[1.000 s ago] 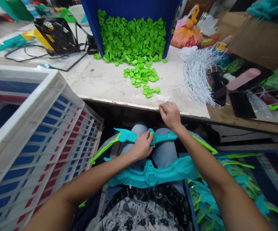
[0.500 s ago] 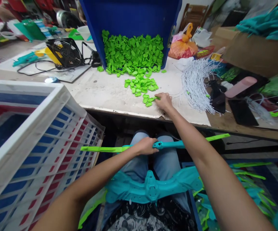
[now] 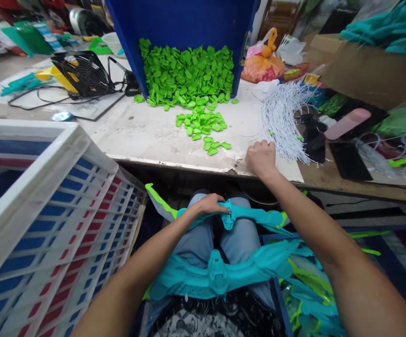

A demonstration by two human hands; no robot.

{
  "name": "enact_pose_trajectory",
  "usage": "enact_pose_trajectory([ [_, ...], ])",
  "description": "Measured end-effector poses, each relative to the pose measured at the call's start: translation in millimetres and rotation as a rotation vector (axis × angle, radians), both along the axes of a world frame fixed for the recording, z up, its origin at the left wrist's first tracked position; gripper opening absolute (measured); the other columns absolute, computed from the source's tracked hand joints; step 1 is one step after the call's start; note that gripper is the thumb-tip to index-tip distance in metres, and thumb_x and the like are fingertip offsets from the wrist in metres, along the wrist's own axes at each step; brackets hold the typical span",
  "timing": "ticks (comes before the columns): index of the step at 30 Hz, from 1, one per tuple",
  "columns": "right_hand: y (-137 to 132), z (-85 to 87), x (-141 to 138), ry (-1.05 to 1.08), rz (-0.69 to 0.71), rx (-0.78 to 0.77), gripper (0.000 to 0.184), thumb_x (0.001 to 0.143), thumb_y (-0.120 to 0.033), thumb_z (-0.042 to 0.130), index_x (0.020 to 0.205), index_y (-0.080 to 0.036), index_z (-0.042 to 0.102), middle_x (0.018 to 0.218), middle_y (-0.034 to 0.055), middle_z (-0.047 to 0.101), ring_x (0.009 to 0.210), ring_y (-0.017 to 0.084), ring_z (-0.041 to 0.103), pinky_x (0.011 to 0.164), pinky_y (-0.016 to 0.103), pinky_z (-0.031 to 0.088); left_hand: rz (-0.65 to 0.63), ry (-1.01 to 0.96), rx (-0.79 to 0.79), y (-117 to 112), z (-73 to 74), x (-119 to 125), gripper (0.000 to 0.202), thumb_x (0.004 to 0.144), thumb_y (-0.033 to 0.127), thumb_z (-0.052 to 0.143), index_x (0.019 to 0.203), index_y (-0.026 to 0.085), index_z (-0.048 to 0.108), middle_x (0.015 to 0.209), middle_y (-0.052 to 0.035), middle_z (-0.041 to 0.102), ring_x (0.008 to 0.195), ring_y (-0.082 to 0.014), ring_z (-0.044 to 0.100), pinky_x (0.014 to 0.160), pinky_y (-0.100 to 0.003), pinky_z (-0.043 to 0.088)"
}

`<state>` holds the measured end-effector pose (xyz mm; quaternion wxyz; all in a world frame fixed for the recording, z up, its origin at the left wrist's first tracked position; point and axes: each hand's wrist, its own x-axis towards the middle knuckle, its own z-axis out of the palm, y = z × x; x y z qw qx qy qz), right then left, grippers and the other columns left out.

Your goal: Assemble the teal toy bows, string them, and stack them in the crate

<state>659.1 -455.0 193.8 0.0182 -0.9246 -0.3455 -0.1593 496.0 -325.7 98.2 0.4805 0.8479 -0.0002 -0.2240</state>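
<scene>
My left hand (image 3: 212,204) is closed round the middle of a teal plastic toy bow (image 3: 252,213) with lime-green tips, held above my knees. Another teal bow (image 3: 192,276), or a stack of them, lies across my lap nearer my body. My right hand (image 3: 262,159) rests on the table near its front edge, fingers curled in; what they hold, if anything, is hidden. Just right of it lies a bundle of white strings (image 3: 283,124). To its left are a few small lime-green plastic pieces (image 3: 213,146), with a larger heap (image 3: 203,122) behind them.
A tipped blue bin (image 3: 188,23) full of green pieces stands at the back. On my left is a white plastic crate (image 3: 93,206); low on my right, a blue crate (image 3: 283,304) holds teal and green parts. A black fan (image 3: 86,72) and a phone (image 3: 350,161) lie on the table.
My right hand has moved right, from the small green pieces towards the white strings, and its fingers have curled. The bow in my left hand has turned, its teal side now facing up.
</scene>
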Motion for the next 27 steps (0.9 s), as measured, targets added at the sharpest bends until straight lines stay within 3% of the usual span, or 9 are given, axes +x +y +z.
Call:
enact_pose_trajectory([
  [3, -10, 1.3, -7, 0.087, -0.007, -0.067, 0.024, 0.082, -0.025, 0.052, 0.084, -0.008, 0.069, 0.087, 0.0203, 0.065, 0.089, 0.031, 0.053, 0.076, 0.043, 0.036, -0.003, -0.004, -0.025, -2, -0.3, 0, 0.041, 0.065, 0.047, 0.067, 0.09, 0.015, 0.07, 0.082, -0.0038, 0.068, 0.076, -0.0205, 0.059, 0.062, -0.024, 0.038],
  [6, -16, 4.2, 3, 0.18, -0.076, 0.014, 0.03, 0.082, -0.04, 0.055, 0.086, -0.014, 0.069, 0.088, 0.0145, 0.066, 0.086, 0.028, 0.056, 0.074, 0.038, 0.04, -0.011, 0.001, -0.031, -2, 1.3, -2, 0.043, 0.067, 0.048, 0.065, 0.093, 0.015, 0.07, 0.084, -0.0047, 0.068, 0.077, -0.0212, 0.059, 0.062, -0.025, 0.038],
  [9, -28, 3.6, 17, 0.25, 0.092, 0.152, 0.025, 0.079, -0.033, 0.058, 0.098, -0.017, 0.065, 0.098, 0.0092, 0.066, 0.094, 0.026, 0.056, 0.08, 0.036, 0.043, -0.014, 0.013, -0.039, -1, 0.9, -3, 0.045, 0.068, 0.05, 0.064, 0.095, 0.014, 0.069, 0.086, -0.0049, 0.068, 0.078, -0.021, 0.059, 0.063, -0.025, 0.038],
  [11, -36, -0.7, 21, 0.317, 0.27, 0.145, 0.026, 0.076, -0.022, 0.058, 0.101, -0.017, 0.063, 0.103, 0.0076, 0.066, 0.098, 0.024, 0.055, 0.085, 0.035, 0.043, -0.023, 0.031, -0.046, 1, 0.2, -2, 0.045, 0.068, 0.05, 0.064, 0.095, 0.014, 0.07, 0.085, -0.0042, 0.068, 0.076, -0.0202, 0.058, 0.063, -0.025, 0.037],
  [13, -42, -6.7, 19, 0.354, 0.354, 0.099, 0.028, 0.075, -0.015, 0.055, 0.102, -0.016, 0.063, 0.105, 0.0078, 0.066, 0.098, 0.023, 0.055, 0.087, 0.034, 0.043, -0.03, 0.056, -0.059, 2, 0.3, -1, 0.044, 0.068, 0.051, 0.064, 0.092, 0.014, 0.07, 0.08, -0.0029, 0.067, 0.073, -0.0189, 0.057, 0.062, -0.024, 0.037],
  [17, -45, -16.0, 8, 0.271, 0.301, 0.083, 0.026, 0.08, -0.024, 0.056, 0.103, -0.015, 0.064, 0.101, 0.0114, 0.065, 0.093, 0.024, 0.056, 0.083, 0.036, 0.044, -0.047, 0.083, -0.069, 2, 3.2, 2, 0.043, 0.068, 0.052, 0.064, 0.087, 0.014, 0.071, 0.075, -0.0013, 0.065, 0.071, -0.0166, 0.054, 0.061, -0.023, 0.036],
  [19, -46, -18.0, 7, 0.221, 0.341, 0.086, 0.026, 0.083, -0.031, 0.056, 0.101, -0.015, 0.065, 0.101, 0.0125, 0.064, 0.092, 0.025, 0.056, 0.082, 0.037, 0.044, -0.068, 0.091, -0.073, 3, 4.4, 4, 0.045, 0.067, 0.053, 0.065, 0.087, 0.013, 0.071, 0.076, -0.001, 0.065, 0.072, -0.0163, 0.054, 0.063, -0.023, 0.037],
  [24, -52, -20.2, 5, 0.143, 0.451, 0.126, 0.023, 0.086, -0.029, 0.053, 0.098, -0.016, 0.067, 0.102, 0.011, 0.066, 0.09, 0.024, 0.055, 0.084, 0.04, 0.044, -0.131, 0.146, -0.168, 9, 2.8, 7, 0.048, 0.069, 0.052, 0.064, 0.096, 0.013, 0.07, 0.086, -0.0024, 0.067, 0.078, -0.0172, 0.056, 0.071, -0.024, 0.04],
  [27, -58, -23.9, -23, 0.105, 0.43, 0.201, 0.025, 0.086, -0.03, 0.053, 0.101, -0.015, 0.067, 0.104, 0.0121, 0.066, 0.095, 0.026, 0.055, 0.083, 0.041, 0.043, -0.091, 0.18, -0.269, 11, -0.7, 6, 0.048, 0.07, 0.051, 0.065, 0.098, 0.013, 0.07, 0.089, -0.0038, 0.069, 0.079, -0.0179, 0.059, 0.073, -0.025, 0.042],
])
